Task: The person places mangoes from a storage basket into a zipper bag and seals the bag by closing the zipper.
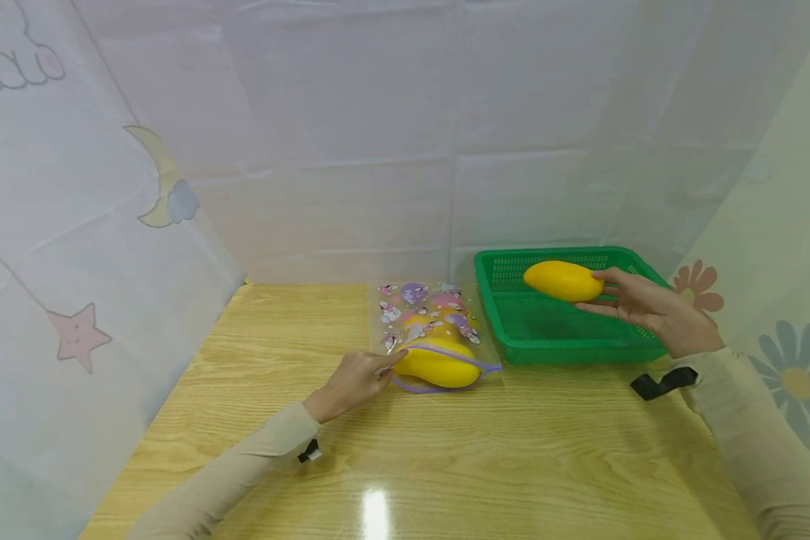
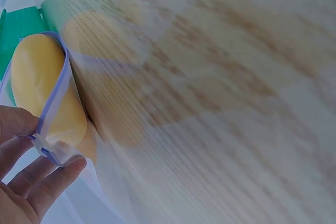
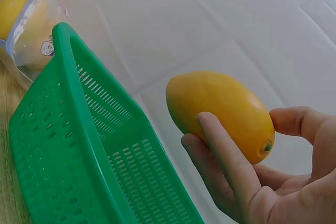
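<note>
My right hand (image 1: pixel 648 304) holds a yellow mango (image 1: pixel 563 281) between thumb and fingers, raised over the green basket (image 1: pixel 574 351). In the right wrist view the held mango (image 3: pixel 220 111) shows a small green stem spot at the end by the thumb. At the mouth of a clear zip bag (image 1: pixel 412 296) with printed cartoon figures, my left hand (image 1: pixel 354 382) pinches the purple-edged opening. Just inside that mouth lies another mango (image 1: pixel 439 365), with more yellow showing through the printed film behind it. The left wrist view shows thumb and fingers at the slider (image 2: pixel 44 145) end of the bag's edge.
The basket, with slotted walls, stands on the wooden table (image 1: pixel 297 330) right beside the bag. A pale printed sheet (image 1: pixel 337 150) hangs behind the table and along both sides. Black straps (image 1: pixel 663 384) dangle from the wrists.
</note>
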The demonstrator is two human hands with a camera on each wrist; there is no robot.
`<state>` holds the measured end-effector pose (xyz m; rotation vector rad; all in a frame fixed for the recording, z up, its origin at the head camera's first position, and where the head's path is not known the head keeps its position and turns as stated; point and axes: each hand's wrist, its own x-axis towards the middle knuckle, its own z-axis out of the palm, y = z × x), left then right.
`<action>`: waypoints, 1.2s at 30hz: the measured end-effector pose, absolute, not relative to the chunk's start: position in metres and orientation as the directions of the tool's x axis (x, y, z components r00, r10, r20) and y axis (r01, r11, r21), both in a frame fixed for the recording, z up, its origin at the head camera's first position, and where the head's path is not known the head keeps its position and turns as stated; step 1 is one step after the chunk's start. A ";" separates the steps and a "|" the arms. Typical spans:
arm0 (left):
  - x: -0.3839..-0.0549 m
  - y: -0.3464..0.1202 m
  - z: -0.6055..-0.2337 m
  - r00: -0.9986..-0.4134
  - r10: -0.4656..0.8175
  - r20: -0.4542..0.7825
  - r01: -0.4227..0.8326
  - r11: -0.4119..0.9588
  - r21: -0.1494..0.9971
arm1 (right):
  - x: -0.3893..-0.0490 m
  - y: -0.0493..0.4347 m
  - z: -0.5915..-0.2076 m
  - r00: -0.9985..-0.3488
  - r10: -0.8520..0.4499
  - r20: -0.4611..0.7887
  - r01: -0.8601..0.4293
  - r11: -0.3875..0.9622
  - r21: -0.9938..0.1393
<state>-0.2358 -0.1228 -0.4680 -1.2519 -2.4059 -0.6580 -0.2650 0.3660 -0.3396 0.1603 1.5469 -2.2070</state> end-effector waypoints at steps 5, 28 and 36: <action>-0.236 -0.123 -0.469 -0.547 0.666 0.507 0.830 0.510 0.227 | -0.262 0.364 -0.342 -0.898 -0.294 -0.328 0.408 -0.272 -0.872; -0.236 -0.123 -0.470 -0.551 0.667 0.501 0.831 0.492 0.259 | -0.261 0.349 -0.345 -0.842 -0.507 -0.184 0.351 -0.256 -0.900; -0.236 -0.122 -0.470 -0.527 0.663 0.531 0.845 0.475 0.245 | -0.258 0.345 -0.346 -0.823 -0.549 -0.145 0.329 -0.254 -0.909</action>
